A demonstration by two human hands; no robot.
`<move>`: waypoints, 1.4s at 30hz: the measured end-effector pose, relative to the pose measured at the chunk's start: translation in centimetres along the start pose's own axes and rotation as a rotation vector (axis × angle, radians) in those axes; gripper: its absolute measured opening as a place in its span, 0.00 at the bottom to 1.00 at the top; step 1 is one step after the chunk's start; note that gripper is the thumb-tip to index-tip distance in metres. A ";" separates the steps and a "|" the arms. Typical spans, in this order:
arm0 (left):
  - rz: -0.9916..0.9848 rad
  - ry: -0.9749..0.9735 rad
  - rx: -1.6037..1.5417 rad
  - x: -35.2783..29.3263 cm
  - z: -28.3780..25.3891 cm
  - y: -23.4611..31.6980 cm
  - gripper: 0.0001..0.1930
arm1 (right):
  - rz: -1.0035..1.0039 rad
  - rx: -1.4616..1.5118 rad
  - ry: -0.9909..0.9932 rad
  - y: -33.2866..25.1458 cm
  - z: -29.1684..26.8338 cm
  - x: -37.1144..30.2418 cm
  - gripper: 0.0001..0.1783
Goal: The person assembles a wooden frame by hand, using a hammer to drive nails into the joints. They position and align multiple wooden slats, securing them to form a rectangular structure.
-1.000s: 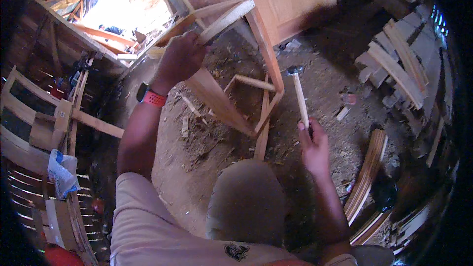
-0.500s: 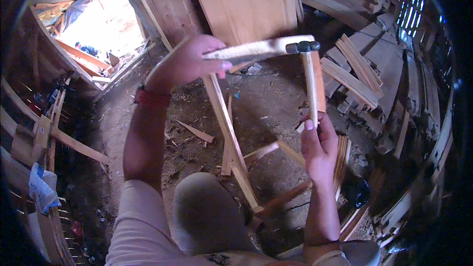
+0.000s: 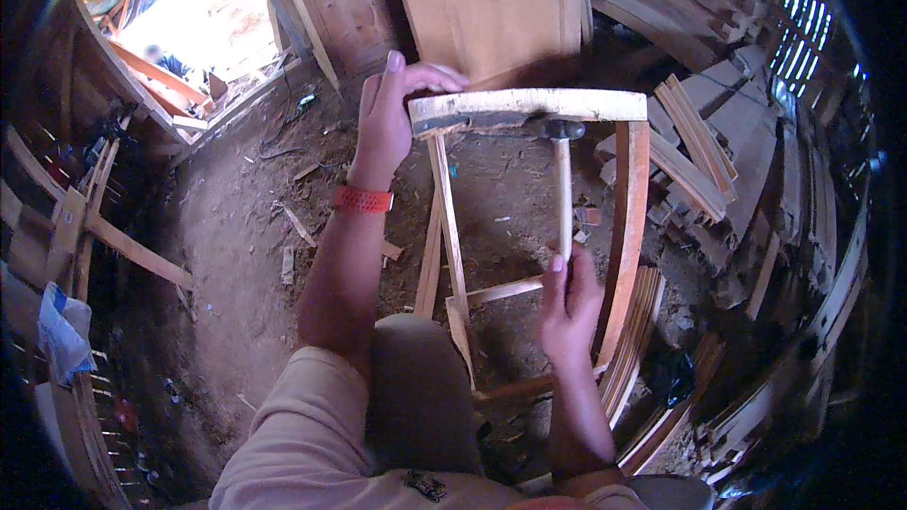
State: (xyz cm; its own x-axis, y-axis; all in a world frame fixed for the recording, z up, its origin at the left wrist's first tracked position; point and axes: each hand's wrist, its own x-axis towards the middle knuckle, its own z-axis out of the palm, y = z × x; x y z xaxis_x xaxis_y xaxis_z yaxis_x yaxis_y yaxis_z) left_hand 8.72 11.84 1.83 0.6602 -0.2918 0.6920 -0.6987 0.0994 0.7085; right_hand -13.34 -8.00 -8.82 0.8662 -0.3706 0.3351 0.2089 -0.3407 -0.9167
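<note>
Hammer [image 3: 564, 184] head-up in right hand [image 3: 572, 307], grip wrapped snug down low, prob for leverage | left hand [image 3: 385, 113]: slack, unclosed grip, fingers behind top rail's [image 3: 529, 106] left end, likely just steadying | wooden frame [image 3: 625, 246] looks stood on dirt floor [image 3: 241, 255], dead ahead

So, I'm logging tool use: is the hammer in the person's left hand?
No, the hammer is in the right hand, while the left hand is at the wooden frame.
</note>
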 end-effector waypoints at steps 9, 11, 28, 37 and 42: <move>-0.103 0.271 0.197 -1.2 -1.7 -6.4 0.19 | -0.267 0.108 0.114 -1.7 2.7 1.1 0.13; 0.217 0.249 0.519 -1.8 -1.8 -7.7 0.17 | -0.345 -0.029 0.173 -0.9 4.1 1.6 0.12; 0.414 0.257 0.791 -2.4 -2.5 -7.7 0.17 | -0.284 -0.156 0.133 -1.0 5.2 1.0 0.09; 0.328 0.253 0.771 -2.7 -2.3 -7.0 0.15 | -0.353 -0.127 0.161 -0.7 5.4 0.5 0.10; 0.353 0.262 0.793 -2.7 -2.6 -7.0 0.15 | -0.111 -0.378 -0.155 -0.2 6.7 2.7 0.10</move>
State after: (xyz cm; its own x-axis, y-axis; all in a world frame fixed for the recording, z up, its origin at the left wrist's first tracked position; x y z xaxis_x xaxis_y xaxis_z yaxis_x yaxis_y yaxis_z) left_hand 12.54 14.38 -4.71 0.3455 -0.1329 0.9289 -0.7927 -0.5711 0.2131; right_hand -8.03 -3.17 -9.22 0.9118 -0.1894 0.3643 0.1485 -0.6750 -0.7227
